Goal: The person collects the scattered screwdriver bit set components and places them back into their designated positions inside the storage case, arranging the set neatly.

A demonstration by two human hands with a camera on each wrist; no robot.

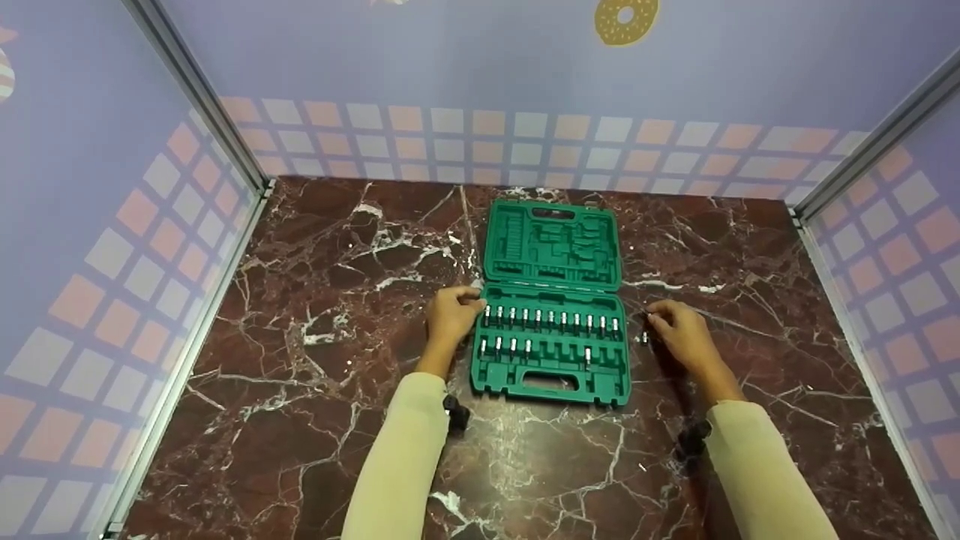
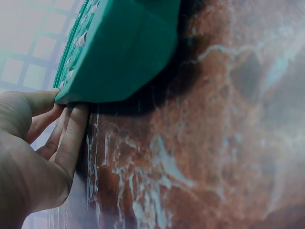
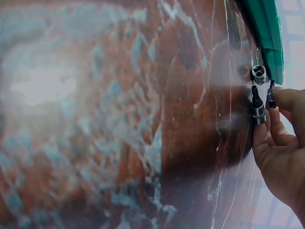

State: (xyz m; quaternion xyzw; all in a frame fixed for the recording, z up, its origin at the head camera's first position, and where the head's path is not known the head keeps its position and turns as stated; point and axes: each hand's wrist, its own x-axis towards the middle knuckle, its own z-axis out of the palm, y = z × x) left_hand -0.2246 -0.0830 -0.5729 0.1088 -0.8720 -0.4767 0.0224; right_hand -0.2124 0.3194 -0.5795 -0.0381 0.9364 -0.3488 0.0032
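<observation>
A green socket-set case (image 1: 551, 289) lies open on the table, with two rows of silver bit sockets in its near half. The lower row has several bare slots, with one bit socket (image 1: 588, 355) standing apart on the right. My left hand (image 1: 452, 319) grips the case's left edge; in the left wrist view the thumb meets the rim and the fingers are against its side. Right of the case, my right hand (image 1: 679, 330) pinches a small dark-tipped bit socket (image 3: 270, 95). Beside its fingers are another bit socket (image 3: 258, 109) and a silver socket (image 3: 258, 73).
The dark red marbled table (image 1: 337, 315) spreads around the case. The case's far half, a moulded lid (image 1: 553, 240), lies flat behind the hinge. Lilac panels with pink and white squares (image 1: 487, 120) enclose the table at the back and both sides.
</observation>
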